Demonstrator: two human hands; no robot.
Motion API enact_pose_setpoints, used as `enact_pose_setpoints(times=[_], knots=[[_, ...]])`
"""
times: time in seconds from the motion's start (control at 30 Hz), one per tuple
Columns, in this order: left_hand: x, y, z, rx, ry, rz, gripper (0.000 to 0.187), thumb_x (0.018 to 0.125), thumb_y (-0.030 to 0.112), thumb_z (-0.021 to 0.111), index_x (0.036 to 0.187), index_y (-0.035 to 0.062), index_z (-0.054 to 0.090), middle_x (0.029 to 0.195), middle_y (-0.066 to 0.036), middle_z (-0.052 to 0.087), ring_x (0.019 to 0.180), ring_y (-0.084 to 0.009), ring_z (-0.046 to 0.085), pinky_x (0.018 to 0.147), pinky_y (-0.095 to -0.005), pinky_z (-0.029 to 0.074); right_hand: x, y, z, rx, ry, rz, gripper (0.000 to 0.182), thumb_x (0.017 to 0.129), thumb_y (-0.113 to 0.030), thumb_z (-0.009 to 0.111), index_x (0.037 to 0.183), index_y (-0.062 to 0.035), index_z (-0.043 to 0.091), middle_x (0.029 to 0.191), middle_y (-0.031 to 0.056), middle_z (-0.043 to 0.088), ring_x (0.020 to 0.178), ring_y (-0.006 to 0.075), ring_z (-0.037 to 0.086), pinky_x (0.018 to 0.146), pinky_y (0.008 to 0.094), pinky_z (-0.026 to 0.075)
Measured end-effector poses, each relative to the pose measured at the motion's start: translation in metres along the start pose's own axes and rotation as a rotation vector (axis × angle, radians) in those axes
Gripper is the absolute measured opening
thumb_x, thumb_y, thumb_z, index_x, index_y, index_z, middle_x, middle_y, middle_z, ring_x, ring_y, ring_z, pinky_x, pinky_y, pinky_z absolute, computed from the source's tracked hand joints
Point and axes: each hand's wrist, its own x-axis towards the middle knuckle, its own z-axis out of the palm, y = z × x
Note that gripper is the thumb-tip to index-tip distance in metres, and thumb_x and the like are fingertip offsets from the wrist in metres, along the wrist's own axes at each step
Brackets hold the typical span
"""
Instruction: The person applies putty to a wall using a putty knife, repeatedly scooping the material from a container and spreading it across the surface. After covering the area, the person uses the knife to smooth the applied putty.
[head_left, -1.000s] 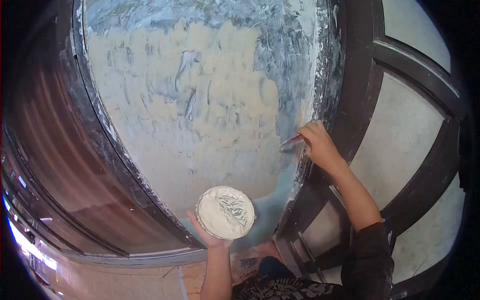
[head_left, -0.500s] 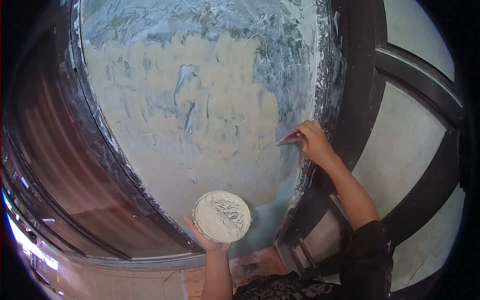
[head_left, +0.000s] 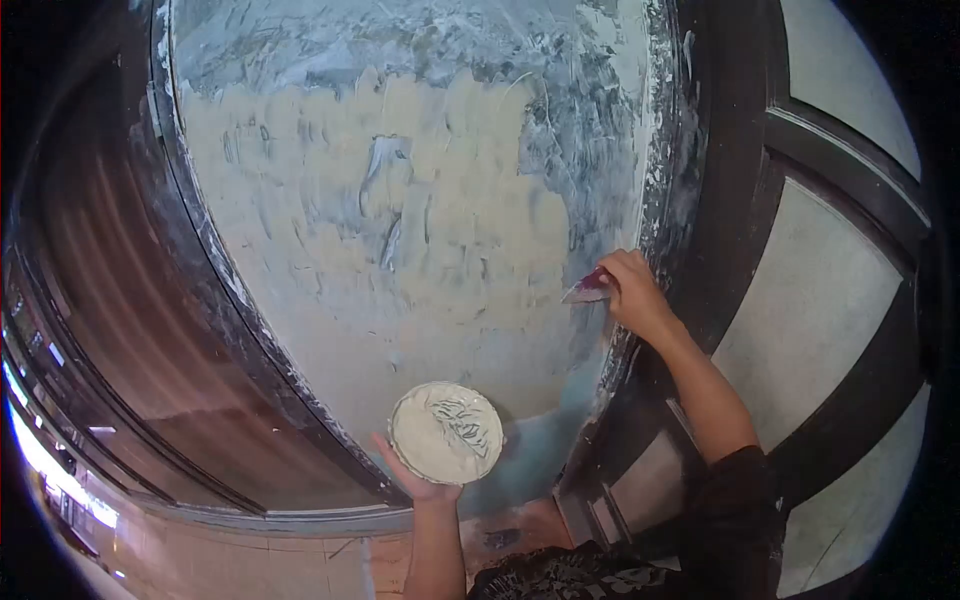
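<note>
My left hand (head_left: 418, 480) supports a round container of cream-coloured paste (head_left: 432, 440) from below, its thumb side showing at the left edge. Scrape marks run through the paste's right part. My right hand (head_left: 637, 295) grips a small scraper with a dark red part (head_left: 588, 288), its blade at the wall panel near the right edge of the cream coat. The blue-grey panel (head_left: 500, 35) bears an uneven cream layer (head_left: 330, 200) over its middle, with streaks and a few bluish patches showing through.
Dark, paint-smeared frames edge the panel on the left (head_left: 215, 270) and right (head_left: 655, 130). A brown glossy panel (head_left: 150, 300) lies further left. Dark woodwork with pale panels (head_left: 810, 290) fills the right side. Floor tiles (head_left: 240, 565) show at the lower left.
The view has shifted slightly, so the wall appears a little further right. My right hand and scraper appear slightly lower and to the right, with the blade at a different angle.
</note>
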Motion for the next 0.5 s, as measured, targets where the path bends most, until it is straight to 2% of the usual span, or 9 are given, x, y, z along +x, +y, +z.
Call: enact_pose_setpoints(times=[0.13,0.23,0.3,0.4,0.5], knots=[[0.004,0.001,-0.003,0.000,-0.002,0.007,0.096,0.092,0.083,0.030,0.152,0.0089,0.040,0.150,-0.018,0.047,0.131,-0.0430,0.051,0.098,-0.0715,0.047,0.011,0.003,-0.005,0.020,0.102,0.014,0.022,0.085,0.007,0.063,0.105,-0.0025,0.062,0.098,0.0155,0.061,0.097,0.0389,0.054,0.087,0.0450,0.045],[0.007,0.000,-0.005,-0.053,-0.082,-0.012,0.097,0.092,0.083,0.030,0.152,0.0083,0.040,0.150,-0.017,0.047,0.132,-0.0418,0.050,0.102,-0.0677,0.046,0.009,0.000,-0.010,0.039,0.029,0.046,0.020,0.086,0.006,0.063,0.104,-0.0010,0.062,0.098,0.0165,0.061,0.096,0.0393,0.054,0.087,0.0452,0.044],[0.011,-0.003,-0.015,0.010,0.084,0.054,0.097,0.092,0.083,0.030,0.152,0.0077,0.040,0.151,-0.017,0.047,0.132,-0.0406,0.050,0.106,-0.0621,0.045,0.001,0.001,-0.004,0.045,-0.008,0.038,0.019,0.086,0.006,0.064,0.103,-0.0006,0.060,0.099,0.0172,0.061,0.096,0.0392,0.054,0.087,0.0450,0.044],[0.012,-0.005,-0.013,0.014,0.095,0.041,0.096,0.093,0.082,0.030,0.153,0.0072,0.040,0.152,-0.017,0.047,0.133,-0.0396,0.050,0.109,-0.0573,0.044,-0.001,0.004,0.005,0.037,-0.031,0.063,0.019,0.087,0.005,0.063,0.105,-0.0007,0.061,0.101,0.0173,0.062,0.097,0.0395,0.054,0.088,0.0446,0.045],[0.013,-0.005,-0.003,-0.023,0.066,0.000,0.096,0.093,0.081,0.029,0.153,0.0074,0.040,0.151,-0.016,0.047,0.133,-0.0402,0.050,0.107,-0.0606,0.045,0.011,0.005,-0.004,0.038,0.046,0.073,0.017,0.088,0.004,0.063,0.105,0.0000,0.061,0.101,0.0172,0.062,0.097,0.0401,0.054,0.088,0.0447,0.045]])
